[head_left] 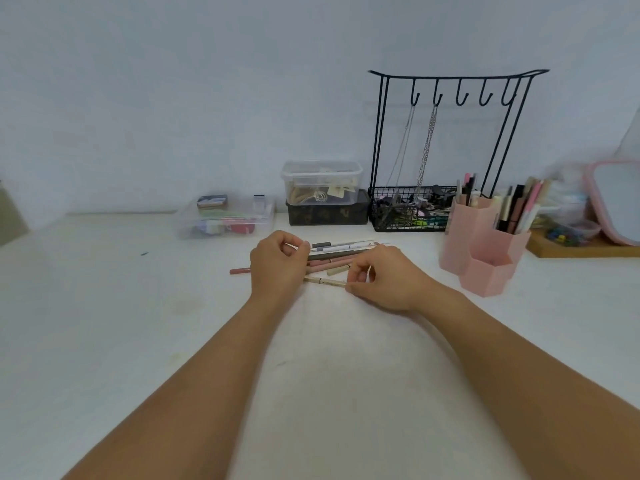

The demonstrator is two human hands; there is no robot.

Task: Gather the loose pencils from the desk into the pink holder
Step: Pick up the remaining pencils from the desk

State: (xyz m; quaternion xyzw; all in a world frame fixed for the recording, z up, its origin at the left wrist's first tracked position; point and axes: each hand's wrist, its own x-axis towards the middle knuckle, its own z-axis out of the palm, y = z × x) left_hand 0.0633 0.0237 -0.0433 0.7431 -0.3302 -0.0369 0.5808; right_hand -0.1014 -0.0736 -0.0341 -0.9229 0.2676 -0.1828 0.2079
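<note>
While both forearms are reaching in from the near edge, the white desk (104, 323) is lying bare across its whole left half, with only a small dark speck (144, 253) out there. Far left at the back, a clear flat box (225, 218) is sitting against the wall. Moving right, a pink pencil (239, 270) is poking out from under the left hand (278, 263), which is curling over the left ends of the loose pencils (337, 252); its grip is closing on that bundle, fingers bent down around it. Behind, a clear tub (321, 181) is stacking on a dark box (327, 213). A beige pencil (325, 281) is lying nearest the viewer, apart from the bundle. The right hand (377, 277) is pinching that beige pencil's right end, grip closing on it between thumb and fingertips. Bare desk is stretching between this hand and the pink holder (485, 237), which is standing upright to the right, already carrying pens in its taller cells; its low front cell is showing empty. A black wire rack (446, 150) is rising just behind the holder. Far right, a wooden tray (581, 249) is running off the frame edge.
</note>
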